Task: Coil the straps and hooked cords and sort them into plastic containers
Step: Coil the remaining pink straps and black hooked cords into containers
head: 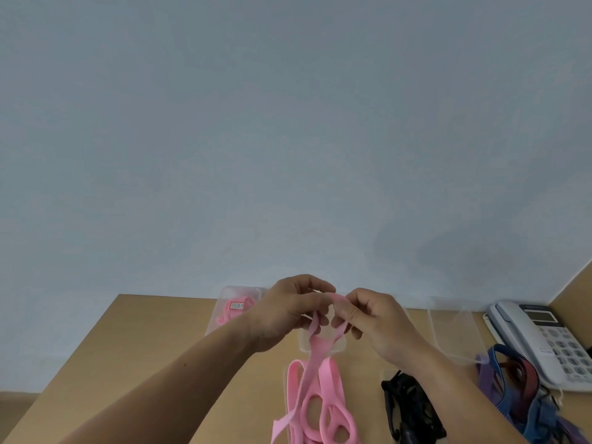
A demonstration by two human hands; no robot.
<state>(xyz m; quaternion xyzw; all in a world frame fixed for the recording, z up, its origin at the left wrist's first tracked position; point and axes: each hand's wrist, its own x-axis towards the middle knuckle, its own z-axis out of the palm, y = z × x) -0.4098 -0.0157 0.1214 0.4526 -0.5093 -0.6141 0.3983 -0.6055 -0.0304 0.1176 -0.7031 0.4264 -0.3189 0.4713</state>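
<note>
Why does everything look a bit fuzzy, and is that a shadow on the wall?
Head view: everything is soft, so the keys of the white desk telephone smear together. Head view: the light is even with no glare; a faint grey shadow sits on the pale blue wall, up and right of the left hand and right hand pinching the flat pink elastic strap.

Office: desk [153, 347], telephone [544, 334]
</note>
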